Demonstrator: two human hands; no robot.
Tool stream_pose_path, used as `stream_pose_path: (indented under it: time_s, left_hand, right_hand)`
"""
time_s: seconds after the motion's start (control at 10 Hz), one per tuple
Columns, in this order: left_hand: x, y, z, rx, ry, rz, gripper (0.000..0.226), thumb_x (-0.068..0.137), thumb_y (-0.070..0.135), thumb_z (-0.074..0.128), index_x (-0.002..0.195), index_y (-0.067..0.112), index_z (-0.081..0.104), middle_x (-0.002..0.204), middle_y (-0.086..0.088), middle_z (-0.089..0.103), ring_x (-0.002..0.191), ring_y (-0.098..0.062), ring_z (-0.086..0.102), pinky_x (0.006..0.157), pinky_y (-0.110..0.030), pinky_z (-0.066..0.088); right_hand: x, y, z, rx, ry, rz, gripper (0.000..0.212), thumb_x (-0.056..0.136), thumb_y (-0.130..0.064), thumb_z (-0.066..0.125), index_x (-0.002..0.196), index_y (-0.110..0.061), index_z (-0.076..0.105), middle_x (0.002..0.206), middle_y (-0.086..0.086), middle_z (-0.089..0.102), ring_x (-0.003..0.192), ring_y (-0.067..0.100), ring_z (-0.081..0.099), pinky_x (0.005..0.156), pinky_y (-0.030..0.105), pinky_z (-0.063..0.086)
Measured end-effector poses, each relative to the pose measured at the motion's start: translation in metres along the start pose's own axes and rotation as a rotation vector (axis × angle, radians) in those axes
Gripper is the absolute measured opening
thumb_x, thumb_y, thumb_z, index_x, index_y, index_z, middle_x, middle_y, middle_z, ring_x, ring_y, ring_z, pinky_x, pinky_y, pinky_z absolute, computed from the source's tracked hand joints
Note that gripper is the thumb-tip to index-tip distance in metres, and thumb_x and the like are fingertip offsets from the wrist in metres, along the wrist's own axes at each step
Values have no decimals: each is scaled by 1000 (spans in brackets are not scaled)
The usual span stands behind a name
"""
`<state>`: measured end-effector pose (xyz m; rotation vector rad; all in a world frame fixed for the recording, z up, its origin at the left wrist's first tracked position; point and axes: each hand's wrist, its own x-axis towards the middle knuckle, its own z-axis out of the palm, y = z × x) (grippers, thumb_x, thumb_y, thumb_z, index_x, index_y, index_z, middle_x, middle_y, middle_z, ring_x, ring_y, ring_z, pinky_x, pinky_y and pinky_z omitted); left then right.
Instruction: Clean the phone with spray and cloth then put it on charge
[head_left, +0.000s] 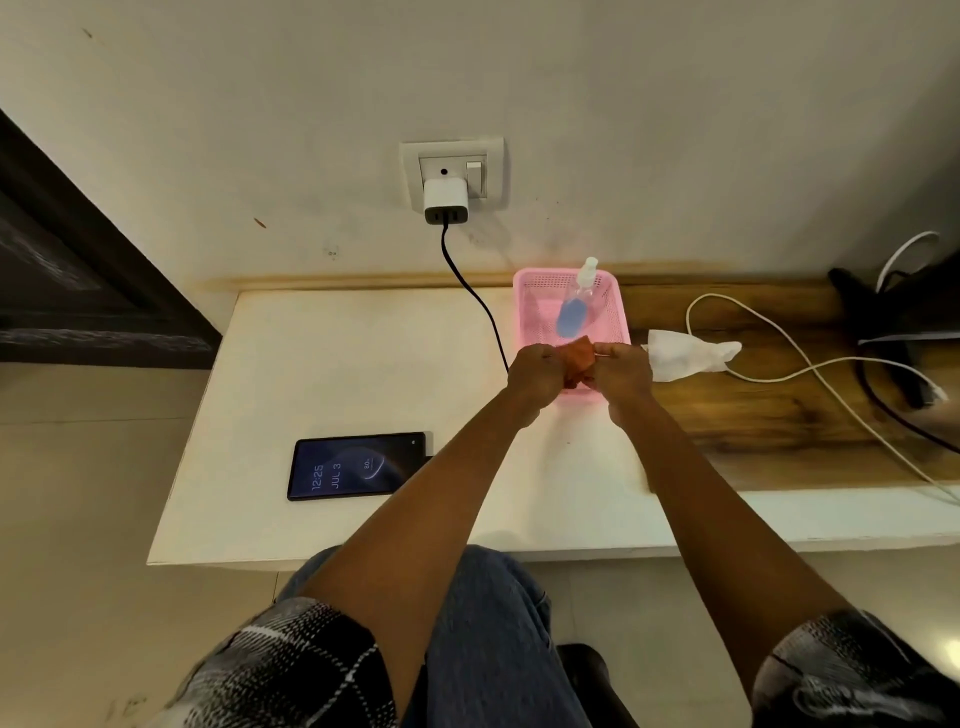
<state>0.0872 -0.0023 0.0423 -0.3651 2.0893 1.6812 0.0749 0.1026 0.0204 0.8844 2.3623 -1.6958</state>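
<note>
A dark phone (357, 466) lies face up on the white table (322, 364) at the left, its screen lit, with a black cable (478, 301) running from its right end up to the white charger (444, 202) in the wall socket. My left hand (535, 374) and my right hand (623, 371) both grip a small orange-brown cloth (577, 358) between them, over the near end of a pink basket (608, 306). A spray bottle (575, 306) with blue liquid leans inside the basket.
A crumpled white tissue (685, 356) lies right of the basket. A white cable (779, 364) loops over the wooden part of the table (753, 426). Dark cables and a dark object (893, 322) sit at the far right. A dark frame (78, 270) stands at the left.
</note>
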Motion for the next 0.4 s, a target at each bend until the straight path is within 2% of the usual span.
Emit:
stream_pose_path:
  time_s: [0.1,0.2,0.3,0.4]
  left_hand:
    - [9,-7,1,53,2,-41,33,94,8,44,113,-18,49,112,-34,56,102,-41,56,85,-28,49]
    - [8,-9,-1,115,13,-23,43,93,4,41,134,-9,40,141,-25,43,130,-37,41,105,-41,35]
    - [2,-14,1,77,27,47,43,95,4,43,138,4,43,143,-12,46,131,-24,44,109,-33,35]
    - [-11,-18,3,73,40,105,39,95,5,44,134,6,49,138,-11,51,126,-24,48,107,-34,39]
  right_hand:
    - [7,0,1,-119,94,24,32,88,-8,61,119,-1,57,127,15,57,115,32,52,100,37,42]
    - [5,-1,1,-109,103,27,29,90,-8,56,119,-2,57,128,14,55,116,32,50,99,36,42]
    - [-3,1,-3,-131,125,-47,28,90,-10,56,116,-1,61,126,14,58,115,32,52,101,38,40]
    - [-25,0,-7,-175,143,-159,25,89,-13,57,109,1,64,116,16,64,106,31,58,98,35,42]
